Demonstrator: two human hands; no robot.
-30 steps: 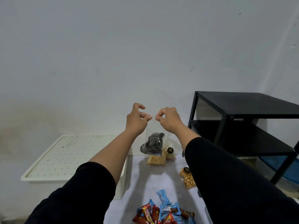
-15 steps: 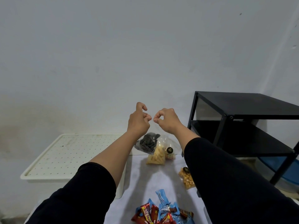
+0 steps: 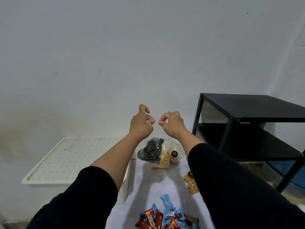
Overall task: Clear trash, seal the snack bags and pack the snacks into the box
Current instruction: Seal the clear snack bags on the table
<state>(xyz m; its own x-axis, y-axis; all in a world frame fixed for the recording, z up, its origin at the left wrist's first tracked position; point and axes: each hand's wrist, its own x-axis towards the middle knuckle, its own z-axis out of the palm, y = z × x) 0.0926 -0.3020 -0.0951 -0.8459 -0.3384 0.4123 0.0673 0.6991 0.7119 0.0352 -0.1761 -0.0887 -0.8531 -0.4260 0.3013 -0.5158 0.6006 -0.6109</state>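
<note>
Black two-tier shelf fills the right side, white lidded box sits lower left with its perforated lid on, pale table runs up the lower centre between my sleeves. Both arms are raised mid-frame: left hand and right hand are near each other but apart, fingers curled, thumb and forefinger pinched on each. Looks like they're holding up the top edge of a clear snack bag hanging just below them, holding dark swirl cookies and yellow sticks, but the film is too transparent to confirm contact, so I can't tell for sure what's gripped. Bag bottom sits at the far end of the table, centre frame. Second small bag of nuts lies right of centre, partly behind my right sleeve. Pile of red and blue candy wrappers at bottom centre. My read: sealing step. Next: run the pinch along the strip until closed, then lid off the box before packing.
</note>
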